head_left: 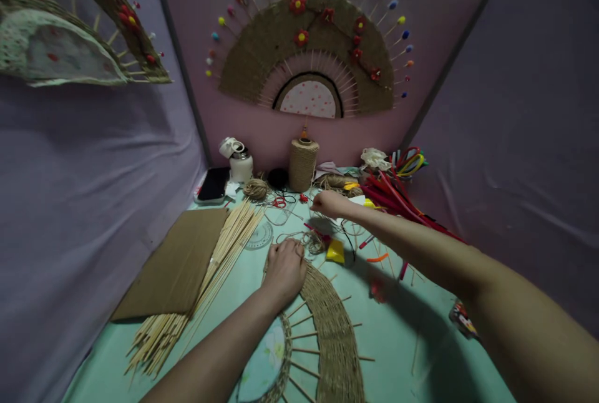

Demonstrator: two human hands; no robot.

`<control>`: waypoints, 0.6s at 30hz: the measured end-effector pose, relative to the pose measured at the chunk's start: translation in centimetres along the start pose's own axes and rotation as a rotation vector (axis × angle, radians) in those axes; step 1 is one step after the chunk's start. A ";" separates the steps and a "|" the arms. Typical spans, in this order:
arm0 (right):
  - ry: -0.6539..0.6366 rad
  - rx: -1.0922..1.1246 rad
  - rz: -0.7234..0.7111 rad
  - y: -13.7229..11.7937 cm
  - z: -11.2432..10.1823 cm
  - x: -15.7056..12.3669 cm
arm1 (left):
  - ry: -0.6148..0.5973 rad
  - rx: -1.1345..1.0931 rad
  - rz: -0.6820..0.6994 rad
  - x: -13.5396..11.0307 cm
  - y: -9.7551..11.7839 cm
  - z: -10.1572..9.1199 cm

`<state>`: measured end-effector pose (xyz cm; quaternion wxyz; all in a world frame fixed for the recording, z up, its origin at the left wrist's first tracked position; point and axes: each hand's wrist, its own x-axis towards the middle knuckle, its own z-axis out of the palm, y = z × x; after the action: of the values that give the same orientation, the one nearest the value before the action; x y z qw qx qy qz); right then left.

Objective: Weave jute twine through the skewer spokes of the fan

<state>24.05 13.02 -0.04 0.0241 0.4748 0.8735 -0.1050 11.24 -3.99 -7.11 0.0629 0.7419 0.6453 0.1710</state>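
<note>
Beneath left grip (285,271): woven fan (334,328); right grip (331,204) well apart.

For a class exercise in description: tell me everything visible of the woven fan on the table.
The brown, arched, twine-woven fan lies on the pale green tabletop, cut off by the picture's lower edge. Pale wooden-looking sticks radiate from its twine-edged, pale floral panel into the woven band, tips jutting out. The left hand rests on its upper part.

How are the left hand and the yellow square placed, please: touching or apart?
Apart: the head view shows some green tabletop between the left hand and the yellow square.
</note>
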 end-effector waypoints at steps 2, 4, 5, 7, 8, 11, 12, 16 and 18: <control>0.080 0.071 0.134 -0.4 0.2 1.1 | -0.009 0.002 -0.005 0.0 0.1 -0.1; 0.101 0.188 0.238 -0.7 0.4 2.0 | -0.002 0.003 -0.008 0.0 0.1 -0.1; 0.083 0.249 0.255 -0.9 0.5 2.3 | 0.005 0.005 -0.008 0.0 0.1 -0.1; 0.020 0.374 0.229 -1.4 0.7 2.7 | 0.018 0.007 0.005 0.0 0.1 0.0; -0.004 0.446 0.202 -1.6 0.5 2.8 | 0.021 0.005 0.013 -0.1 0.1 0.0; -0.024 0.682 0.106 -2.0 -1.4 3.6 | 0.017 -0.016 0.023 -0.1 0.0 -0.1; -0.009 0.760 0.077 -2.0 -2.6 4.0 | 0.010 -0.025 0.021 -0.1 0.0 -0.1; 0.135 1.050 0.017 -0.9 -8.0 6.1 | -0.014 -0.049 0.006 -0.2 0.0 -0.2; 0.327 1.489 -0.015 -0.1 -10.0 6.7 | -0.016 -0.048 0.005 -0.2 0.0 -0.2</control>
<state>20.87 20.59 8.81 -0.4328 0.3693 0.5679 -0.5948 11.17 -4.21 -6.99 0.0855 0.7431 0.6386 0.1805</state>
